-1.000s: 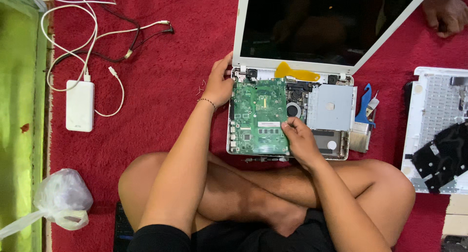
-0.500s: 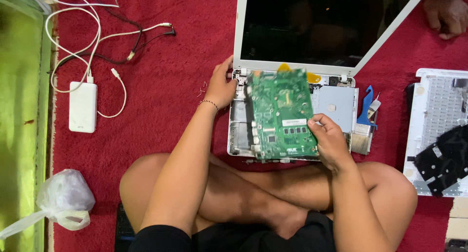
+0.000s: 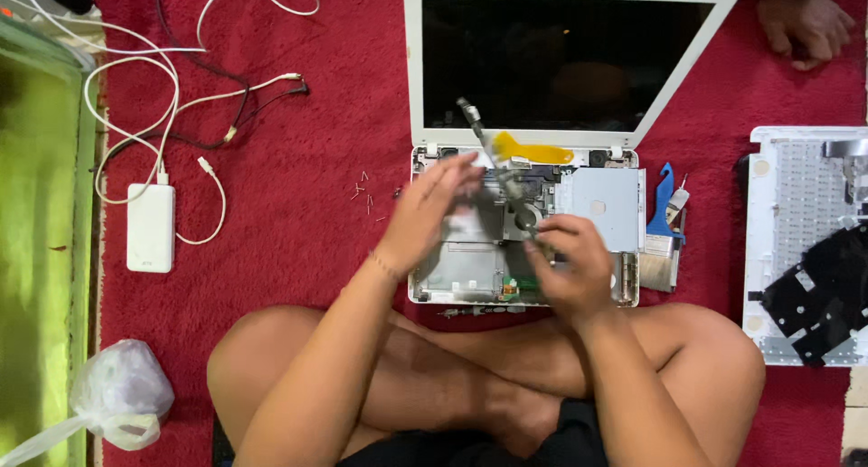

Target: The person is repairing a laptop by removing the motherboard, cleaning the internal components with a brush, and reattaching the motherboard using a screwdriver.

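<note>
We sit on a red carpet. Over the opened laptop base, our left hand hovers open (blurred); our right hand pinches something indistinct. The green board has left the base.

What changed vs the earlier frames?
The green circuit board is gone from the white laptop base, leaving its bay bare. Left hand left the base's edge and hovers blurred; right hand now holds something indistinct. Power bank, cables, blue pry tool unchanged.
</note>
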